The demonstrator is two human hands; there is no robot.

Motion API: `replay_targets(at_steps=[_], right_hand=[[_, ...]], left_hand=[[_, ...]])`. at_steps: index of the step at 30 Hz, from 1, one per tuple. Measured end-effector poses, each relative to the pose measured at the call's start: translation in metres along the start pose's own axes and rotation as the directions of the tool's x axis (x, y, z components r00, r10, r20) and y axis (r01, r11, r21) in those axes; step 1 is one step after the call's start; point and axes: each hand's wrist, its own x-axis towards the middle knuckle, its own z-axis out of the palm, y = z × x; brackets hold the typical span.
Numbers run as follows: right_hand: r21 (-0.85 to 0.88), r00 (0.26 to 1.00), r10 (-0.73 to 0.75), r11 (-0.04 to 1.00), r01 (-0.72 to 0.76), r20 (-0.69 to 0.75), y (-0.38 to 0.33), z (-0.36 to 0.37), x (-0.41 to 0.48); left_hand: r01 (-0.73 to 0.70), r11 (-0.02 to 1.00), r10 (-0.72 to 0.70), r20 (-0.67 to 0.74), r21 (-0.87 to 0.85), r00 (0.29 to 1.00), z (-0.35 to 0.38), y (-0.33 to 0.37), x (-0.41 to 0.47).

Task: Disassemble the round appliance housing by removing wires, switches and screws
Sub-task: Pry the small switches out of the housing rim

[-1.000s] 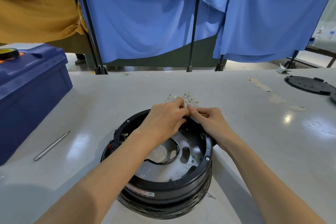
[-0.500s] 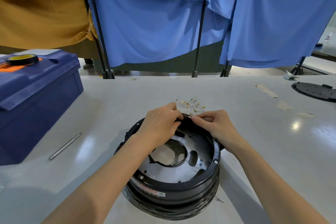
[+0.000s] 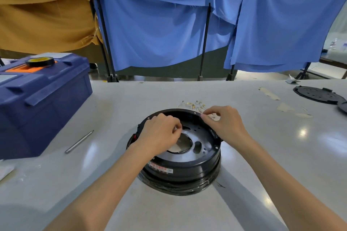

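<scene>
The round black appliance housing (image 3: 183,167) sits open side up on the grey table (image 3: 116,110), with a pale metal plate inside and plastic wrap around its base. My left hand (image 3: 159,134) hovers over the inside left, thumb and fingers pinched together; whatever is between them is hidden. My right hand (image 3: 224,122) rests on the far right rim, pinching a small pale part at its fingertips. A pile of small brass screws (image 3: 195,104) lies just beyond the rim.
A blue toolbox (image 3: 43,103) with a tape roll (image 3: 40,61) on its lid stands at the left. A thin metal rod (image 3: 79,141) lies between it and the housing. A black round plate (image 3: 317,94) lies far right. Blue curtains hang behind the table.
My hands, together at the far rim before, have parted. The left drew back over the inside of the housing, the right slid along the rim to the right. The view shifted left.
</scene>
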Motion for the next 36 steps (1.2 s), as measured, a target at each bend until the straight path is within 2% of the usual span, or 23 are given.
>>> replay_targets(at_steps=[4, 7, 11, 15, 18, 20, 22, 24, 26, 31, 34, 36], right_hand=[[-0.027, 0.985, -0.112, 0.993, 0.117, 0.133, -0.014, 0.004, -0.029], [-0.054, 0.988, -0.006, 0.998, 0.015, 0.153, -0.013, 0.006, -0.034], [0.007, 0.979, 0.164, 0.986, -0.166, 0.121, -0.016, 0.005, -0.038], [0.019, 0.972, 0.21, 0.977, -0.213, 0.104, -0.019, 0.008, -0.041], [0.034, 0.971, 0.217, 0.975, -0.221, 0.105, -0.022, 0.008, -0.041], [0.046, 0.97, 0.218, 0.973, -0.224, 0.11, -0.021, 0.008, -0.041], [0.042, 0.971, 0.217, 0.974, -0.222, 0.1, -0.021, 0.007, -0.041], [0.047, 0.972, 0.216, 0.974, -0.221, 0.089, -0.021, 0.007, -0.042], [0.055, 0.978, 0.196, 0.978, -0.2, 0.077, -0.021, 0.008, -0.046], [0.16, 0.999, -0.017, 0.987, 0.024, -0.044, -0.025, 0.006, -0.068], [0.187, 0.987, -0.155, 0.972, 0.145, 0.04, -0.033, 0.006, -0.085], [0.144, 0.979, -0.178, 0.976, 0.163, 0.096, -0.033, 0.01, -0.091]], left_hand=[[0.041, 0.999, -0.045, -0.132, -0.034, 0.99, -0.008, 0.011, -0.014], [0.003, 0.995, -0.014, -0.107, -0.102, 0.994, -0.011, 0.021, -0.034], [-0.025, 0.996, 0.019, -0.077, -0.082, 0.997, -0.005, 0.031, -0.063], [-0.036, 0.998, 0.032, -0.106, -0.041, 0.994, -0.001, 0.036, -0.077], [-0.086, 0.991, 0.101, -0.158, 0.098, 0.982, -0.003, 0.047, -0.087], [-0.209, 0.937, 0.295, -0.313, 0.281, 0.903, -0.002, 0.057, -0.096], [-0.343, 0.863, 0.479, -0.384, 0.371, 0.79, 0.003, 0.072, -0.107], [-0.481, 0.783, 0.616, -0.38, 0.396, 0.69, 0.014, 0.087, -0.117], [-0.562, 0.737, 0.673, -0.33, 0.376, 0.662, 0.026, 0.096, -0.127], [-0.565, 0.785, 0.614, -0.192, 0.256, 0.766, 0.039, 0.087, -0.137], [-0.504, 0.842, 0.533, -0.158, 0.194, 0.831, 0.036, 0.079, -0.135], [-0.457, 0.876, 0.478, -0.145, 0.153, 0.866, 0.033, 0.074, -0.131]])
